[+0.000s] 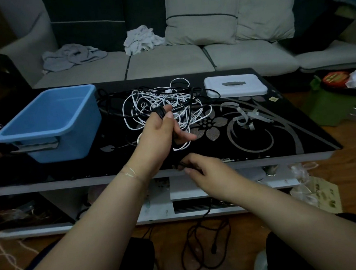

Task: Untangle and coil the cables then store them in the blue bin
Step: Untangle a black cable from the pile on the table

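Note:
A tangle of white and black cables (162,100) lies in the middle of the black glass table (278,140). The empty blue bin (52,122) stands to its left. My left hand (162,129) is raised over the tangle with loops of a black cable (160,112) wound round its fingers. My right hand (198,167), near the table's front edge, pinches the same black cable. Its loose end (201,247) hangs down to the floor between my knees.
A white lid (235,85) lies at the table's back right. Grey strips (249,117) lie on the right part of the glass. A sofa with crumpled cloths (141,40) stands behind. Bags and packets (338,94) sit on the floor at right.

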The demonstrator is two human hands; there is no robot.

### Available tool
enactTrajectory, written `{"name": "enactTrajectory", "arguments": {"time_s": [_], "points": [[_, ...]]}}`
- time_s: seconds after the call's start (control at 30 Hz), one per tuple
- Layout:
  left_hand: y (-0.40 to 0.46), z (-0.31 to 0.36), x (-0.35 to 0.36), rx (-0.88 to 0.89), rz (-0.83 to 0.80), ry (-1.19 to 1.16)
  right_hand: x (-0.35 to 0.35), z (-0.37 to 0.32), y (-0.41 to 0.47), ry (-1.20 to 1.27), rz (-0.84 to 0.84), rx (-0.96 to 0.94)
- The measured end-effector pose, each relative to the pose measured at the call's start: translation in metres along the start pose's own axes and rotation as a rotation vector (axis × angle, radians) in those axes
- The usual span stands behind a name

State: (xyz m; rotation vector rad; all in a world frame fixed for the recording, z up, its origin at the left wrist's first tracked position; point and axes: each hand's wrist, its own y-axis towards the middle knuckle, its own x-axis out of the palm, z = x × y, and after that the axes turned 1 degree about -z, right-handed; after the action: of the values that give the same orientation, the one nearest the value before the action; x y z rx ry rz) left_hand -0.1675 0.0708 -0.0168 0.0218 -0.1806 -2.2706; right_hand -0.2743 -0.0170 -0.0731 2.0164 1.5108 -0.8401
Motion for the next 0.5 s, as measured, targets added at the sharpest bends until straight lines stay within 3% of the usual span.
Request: {"name": "enactTrajectory", "arguments": {"time_s": [0.17,0.27,0.4,0.5], "points": [[-0.003,-0.006,0.009,0.094,-0.078,0.177,-0.016,-0.008,-0.005,-0.263,0.117,-0.006],[-0.002,-0.010,0.006,0.157,-0.085,0.345,-0.021,-0.009,-0.007,-0.281,0.108,-0.060],[-0.002,-0.015,0.005,0.284,-0.156,0.805,-0.025,-0.007,-0.007,0.163,-0.076,-0.084],[-0.003,-0.020,0.003,0.207,-0.255,0.875,-0.030,-0.007,-0.008,0.303,-0.138,-0.110]]}}
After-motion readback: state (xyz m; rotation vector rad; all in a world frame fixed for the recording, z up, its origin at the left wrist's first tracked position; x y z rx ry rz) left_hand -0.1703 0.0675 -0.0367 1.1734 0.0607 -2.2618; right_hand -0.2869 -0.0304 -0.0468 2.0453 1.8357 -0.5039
